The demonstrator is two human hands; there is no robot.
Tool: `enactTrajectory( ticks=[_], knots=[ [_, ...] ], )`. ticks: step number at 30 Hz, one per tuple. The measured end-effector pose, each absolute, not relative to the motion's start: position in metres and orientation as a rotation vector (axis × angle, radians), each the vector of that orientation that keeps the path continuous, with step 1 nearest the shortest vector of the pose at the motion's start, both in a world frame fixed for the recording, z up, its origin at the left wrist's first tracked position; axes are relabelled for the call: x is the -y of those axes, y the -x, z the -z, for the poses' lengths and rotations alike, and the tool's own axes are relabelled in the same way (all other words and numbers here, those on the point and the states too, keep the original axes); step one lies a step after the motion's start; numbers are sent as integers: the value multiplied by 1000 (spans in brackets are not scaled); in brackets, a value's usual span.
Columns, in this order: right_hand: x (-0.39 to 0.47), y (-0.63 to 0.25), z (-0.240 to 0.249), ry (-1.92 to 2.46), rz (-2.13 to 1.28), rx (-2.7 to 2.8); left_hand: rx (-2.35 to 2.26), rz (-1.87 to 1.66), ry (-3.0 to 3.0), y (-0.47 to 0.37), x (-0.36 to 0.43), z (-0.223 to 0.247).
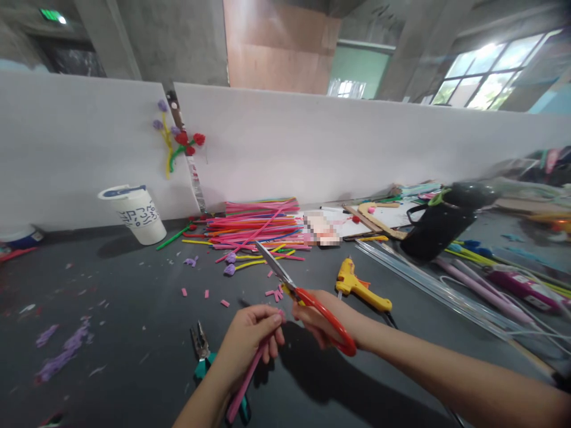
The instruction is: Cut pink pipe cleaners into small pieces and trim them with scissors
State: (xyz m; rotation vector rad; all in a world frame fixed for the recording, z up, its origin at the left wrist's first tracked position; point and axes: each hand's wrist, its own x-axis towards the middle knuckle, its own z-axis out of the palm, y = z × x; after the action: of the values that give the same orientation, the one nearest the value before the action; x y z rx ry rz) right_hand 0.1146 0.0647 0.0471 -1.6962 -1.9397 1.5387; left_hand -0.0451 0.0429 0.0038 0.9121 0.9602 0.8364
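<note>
Pinched in my left hand (252, 336) is a pink pipe cleaner (243, 392), its tip just showing at the fingertips and its length trailing back toward me; whether it is one stem or more I cannot tell. My right hand (328, 309) grips red-handled scissors (345, 342), blades pointing up and to the left, beyond my left fingertips and apart from the stem. Short pink cut pieces (279, 292) lie just past my hands, with others scattered leftward. Pliers with teal handles (203, 351) rest partly under my left forearm.
A pile of pipe cleaners (254, 229) lies at the back, with purple-tipped yellow stems (259, 261) before it. A yellow glue gun (361, 285), clear glue sticks (414, 273) and a black bottle (439, 223) are to the right. A white cup (143, 220) stands left by the partition (312, 148).
</note>
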Motion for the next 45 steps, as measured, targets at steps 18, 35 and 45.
enactTrajectory(
  ticks=[18, 35, 45],
  knots=[
    [-71, -117, -60, 1607, -1425, 2157, -874, -737, -901, 47, -38, -13],
    [-39, -150, -59, 1617, -1138, 2574, -1135, -1110, -870, 55, -49, -9],
    [-31, -146, -56, 1537, -1285, 2488, -1134, -1044, -921, 51, -47, -14]
  ],
)
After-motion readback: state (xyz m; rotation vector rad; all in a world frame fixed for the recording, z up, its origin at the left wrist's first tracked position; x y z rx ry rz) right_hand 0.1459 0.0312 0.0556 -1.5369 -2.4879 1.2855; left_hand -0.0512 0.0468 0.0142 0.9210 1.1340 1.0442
